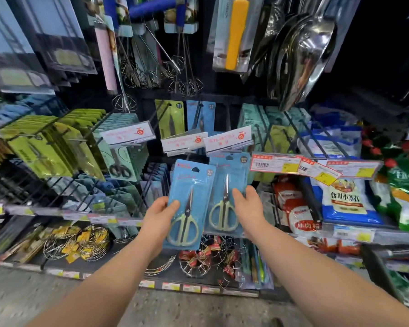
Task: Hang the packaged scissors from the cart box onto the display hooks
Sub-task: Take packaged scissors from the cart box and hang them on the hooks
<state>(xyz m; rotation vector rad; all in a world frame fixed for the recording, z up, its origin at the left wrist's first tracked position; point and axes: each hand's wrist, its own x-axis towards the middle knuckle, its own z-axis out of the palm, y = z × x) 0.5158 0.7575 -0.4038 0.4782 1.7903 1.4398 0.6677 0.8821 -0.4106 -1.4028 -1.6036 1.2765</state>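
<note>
While the person stood before the display, the left hand (pixel 159 217) pinched the left pack (pixel 190 185) of scissors at its edge, thumb on the front. Just beside it, the right hand (pixel 248 206) gripped the right pack (pixel 227 185), whose top reached under a white price tag (pixel 227 139). Whisks (pixel 151 74) hung above.

Both forearms (pixel 118 267) bare to frame edge; left grip (pixel 159 214), right grip (pixel 247 205) bare too.

Two blue scissor packs (pixel 189 204) (pixel 227 194). Two hands: left hand (pixel 162 217), right hand (pixel 248 206). Three white hook labels (pixel 128 133) (pixel 184 141) (pixel 227 139) in a row.
</note>
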